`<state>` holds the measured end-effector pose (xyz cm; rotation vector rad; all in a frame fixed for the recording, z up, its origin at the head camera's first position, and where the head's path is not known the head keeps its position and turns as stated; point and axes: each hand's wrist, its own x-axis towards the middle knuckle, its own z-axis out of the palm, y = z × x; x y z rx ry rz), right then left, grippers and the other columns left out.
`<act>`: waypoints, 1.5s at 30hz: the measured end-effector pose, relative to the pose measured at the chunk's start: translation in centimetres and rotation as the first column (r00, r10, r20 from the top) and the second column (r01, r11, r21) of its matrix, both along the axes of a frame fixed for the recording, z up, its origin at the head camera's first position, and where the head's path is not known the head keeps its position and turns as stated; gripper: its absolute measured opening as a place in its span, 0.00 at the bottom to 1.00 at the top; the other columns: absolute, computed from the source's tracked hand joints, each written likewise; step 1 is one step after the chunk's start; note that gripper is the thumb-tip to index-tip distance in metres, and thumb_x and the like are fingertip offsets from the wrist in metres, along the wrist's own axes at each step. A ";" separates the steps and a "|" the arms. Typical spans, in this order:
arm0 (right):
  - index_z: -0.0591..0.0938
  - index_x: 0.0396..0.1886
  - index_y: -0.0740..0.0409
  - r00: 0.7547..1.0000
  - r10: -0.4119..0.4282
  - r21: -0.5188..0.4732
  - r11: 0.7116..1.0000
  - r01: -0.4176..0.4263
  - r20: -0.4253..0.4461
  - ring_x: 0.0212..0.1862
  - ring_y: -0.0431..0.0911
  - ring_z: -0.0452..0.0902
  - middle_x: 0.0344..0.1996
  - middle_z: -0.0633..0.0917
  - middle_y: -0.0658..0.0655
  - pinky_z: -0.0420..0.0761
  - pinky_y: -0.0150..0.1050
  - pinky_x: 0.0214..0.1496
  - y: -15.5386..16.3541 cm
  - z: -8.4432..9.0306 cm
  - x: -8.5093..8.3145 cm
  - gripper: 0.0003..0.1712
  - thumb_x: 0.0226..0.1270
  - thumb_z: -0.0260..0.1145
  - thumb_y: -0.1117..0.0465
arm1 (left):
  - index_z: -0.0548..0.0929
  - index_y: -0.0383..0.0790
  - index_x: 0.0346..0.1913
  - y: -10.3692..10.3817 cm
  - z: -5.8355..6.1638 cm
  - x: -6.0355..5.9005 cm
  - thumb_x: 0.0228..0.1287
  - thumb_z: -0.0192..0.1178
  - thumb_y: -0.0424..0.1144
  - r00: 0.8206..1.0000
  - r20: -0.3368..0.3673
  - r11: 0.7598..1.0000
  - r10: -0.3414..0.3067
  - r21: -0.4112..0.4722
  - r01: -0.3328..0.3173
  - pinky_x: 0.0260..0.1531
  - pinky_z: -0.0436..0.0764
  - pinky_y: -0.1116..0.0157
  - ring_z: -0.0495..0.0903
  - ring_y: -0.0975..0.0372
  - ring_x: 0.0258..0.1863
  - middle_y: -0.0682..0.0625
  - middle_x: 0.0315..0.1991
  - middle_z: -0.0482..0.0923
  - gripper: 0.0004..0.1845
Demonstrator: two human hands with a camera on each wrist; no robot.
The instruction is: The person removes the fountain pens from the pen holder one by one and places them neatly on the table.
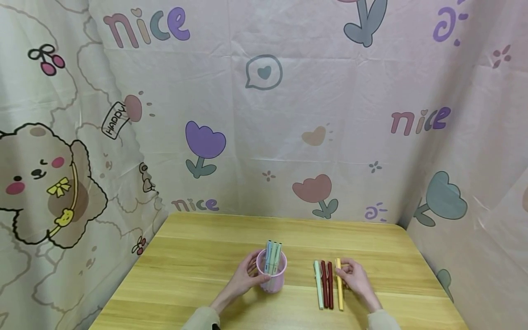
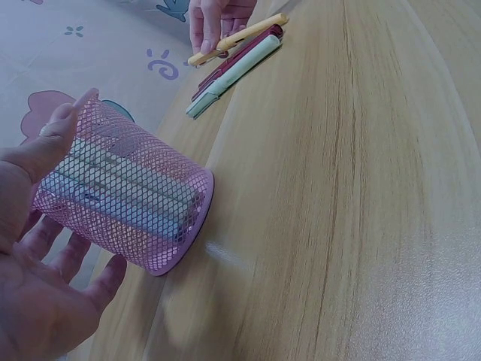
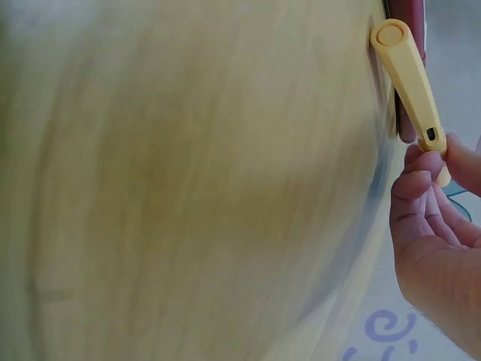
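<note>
A pink mesh pen holder [image 1: 277, 283] stands upright on the table, with several pale blue and green pens [image 1: 273, 256] inside it. My left hand [image 1: 244, 278] holds its left side, thumb at the front and fingers round the back; the left wrist view shows the thumb against the mesh [image 2: 135, 188]. My right hand [image 1: 355, 277] pinches a yellow pen [image 1: 340, 293] near its upper end. In the right wrist view, thumb and fingertips grip that yellow pen [image 3: 409, 75]. Just left of it lie two dark red pens [image 1: 327, 286] and a mint green pen [image 1: 319, 286], side by side.
The wooden table [image 1: 198, 256] carries all these things. A pale printed curtain [image 1: 255, 128] hangs behind it and along both sides. Between the pen holder and the row of pens is a stretch of bare tabletop [image 1: 299, 275].
</note>
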<state>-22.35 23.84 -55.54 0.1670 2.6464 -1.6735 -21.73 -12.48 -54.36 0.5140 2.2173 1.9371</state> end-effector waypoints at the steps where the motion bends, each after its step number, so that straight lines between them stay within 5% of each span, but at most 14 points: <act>1: 0.71 0.61 0.77 1.000 0.005 0.008 1.000 -0.005 0.002 0.23 0.41 0.73 0.30 0.84 0.60 0.76 0.30 0.20 0.0 0.0 0.0 0.27 0.66 0.66 0.68 | 0.56 0.30 0.76 0.0 0.0 0.0 0.60 0.71 0.36 1.000 0.002 1.000 0.000 0.001 0.000 0.74 0.63 0.35 0.59 0.33 0.74 0.28 0.75 0.59 0.47; 18: 0.71 0.54 0.81 0.994 0.108 0.047 0.993 -0.106 -0.030 0.21 0.41 0.72 0.25 0.80 0.56 0.74 0.29 0.19 0.4 -0.7 -0.1 0.24 0.65 0.65 0.68 | 0.56 0.31 0.76 0.1 0.0 0.1 0.60 0.72 0.37 1.000 0.012 1.000 0.005 0.000 -0.005 0.74 0.62 0.36 0.59 0.33 0.75 0.28 0.76 0.58 0.47; 27: 0.74 0.55 0.78 0.999 0.039 0.118 0.992 -0.041 0.020 0.21 0.43 0.72 0.25 0.80 0.56 0.72 0.29 0.21 -0.2 -0.3 -0.3 0.23 0.66 0.67 0.67 | 0.56 0.32 0.77 0.0 0.0 0.1 0.60 0.71 0.37 1.000 0.012 1.000 0.009 -0.003 -0.009 0.74 0.62 0.36 0.59 0.33 0.74 0.28 0.76 0.58 0.47; 45: 0.75 0.56 0.78 0.999 0.029 0.132 0.991 -0.031 0.016 0.23 0.44 0.74 0.26 0.78 0.56 0.75 0.30 0.21 -0.3 -0.6 -0.5 0.22 0.66 0.65 0.68 | 0.56 0.33 0.77 0.1 0.2 0.2 0.60 0.71 0.37 1.000 0.018 1.000 0.015 -0.010 -0.014 0.74 0.62 0.36 0.59 0.34 0.75 0.29 0.76 0.58 0.46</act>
